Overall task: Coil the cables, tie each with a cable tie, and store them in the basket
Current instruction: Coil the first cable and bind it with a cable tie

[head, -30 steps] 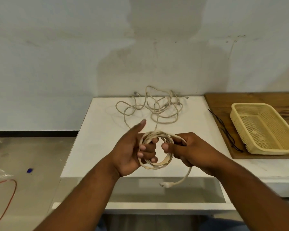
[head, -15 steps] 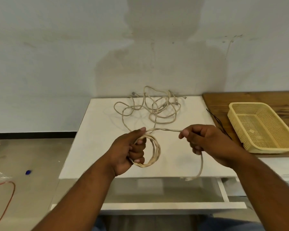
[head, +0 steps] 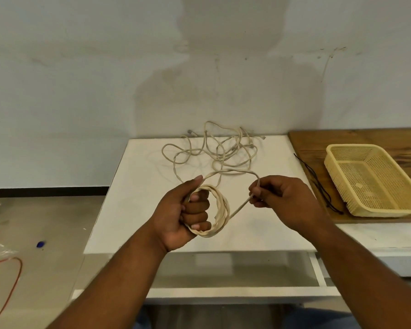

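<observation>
Cable (head: 220, 205), pale and thin, wound into a small ring above the front of the white desk (head: 133, 186), with the rest trailing back to a loose tangle (head: 214, 148) near the wall. Left hand (head: 183, 214) curled shut through the ring, fingers inside the loops and thumb lying over the top, holding every turn together. Right hand (head: 282, 198) pinching the free strand between thumb and fingertips, just beside the ring, with a slack arc of cable running between the two hands. Probably light, soft and springy, with enough stiffness to make the loops want to open and twist; likely to slide easily through a loose pinch. Best held where the loops bunch, so none slips out, with the feeding hand kept close to the ring for even turns. Risk of snagging where the tangle crosses itself. Thin black ties (head: 318, 184), apparently, lying at the edge of the wooden board (head: 318, 138), beside the empty yellow basket (head: 375, 210), well apart from both hands.
</observation>
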